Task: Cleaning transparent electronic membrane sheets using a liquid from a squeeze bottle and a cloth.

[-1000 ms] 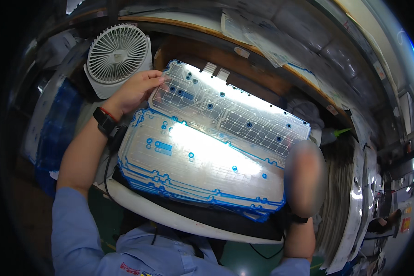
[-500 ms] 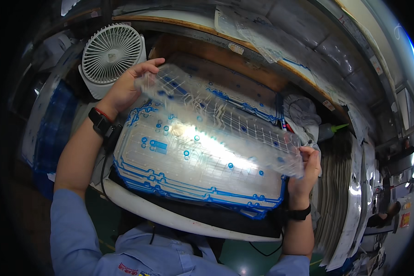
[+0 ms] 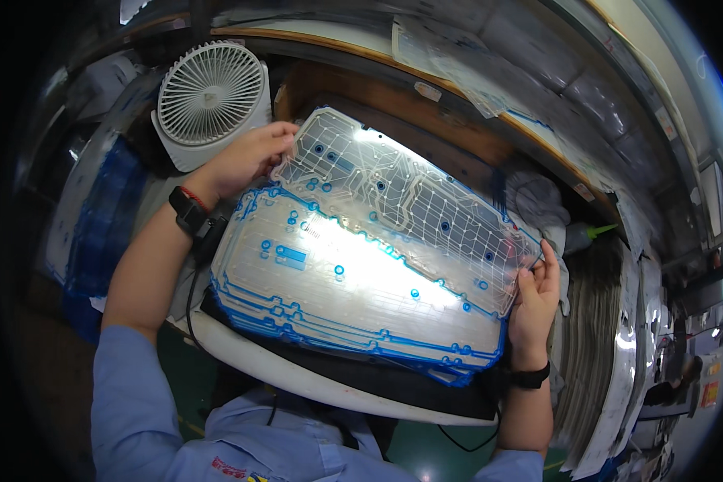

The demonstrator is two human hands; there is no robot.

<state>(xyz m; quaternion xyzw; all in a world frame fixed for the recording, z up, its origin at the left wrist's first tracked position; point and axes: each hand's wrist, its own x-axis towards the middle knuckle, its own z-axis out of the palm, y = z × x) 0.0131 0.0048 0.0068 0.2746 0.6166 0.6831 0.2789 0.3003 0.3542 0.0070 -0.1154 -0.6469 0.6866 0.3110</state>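
And you have the clear sheet [image 3: 414,189] up in both hands, over the far part of the stack [image 3: 297,281] and reaching out beyond it! Your left hand [image 3: 257,157] is at the stack's far left corner, fingers pinched on the sheet's left edge. Your right hand [image 3: 534,313] is just beside the stack's right end, fingers clamped on the sheet's right corner, the thumb on the face towards you. Pale lines run in a grid across the sheet, with dark round spots among them — and whether its near edge touches the stack, you cannot tell from here.

Down on the stack itself, blue-edged sheets lie slightly out of line, a bright glare across the top one. A black mat [image 3: 297,347] shows under its near side, and nearer to you curves the white rim of the surface [image 3: 321,389]. Beyond the stack's far left corner stands a white fan [image 3: 213,96]; off its far right corner, a grey cloth [image 3: 538,197] and a green-tipped bottle [image 3: 585,235] — and to its right, a tall pile of papers [image 3: 594,345].
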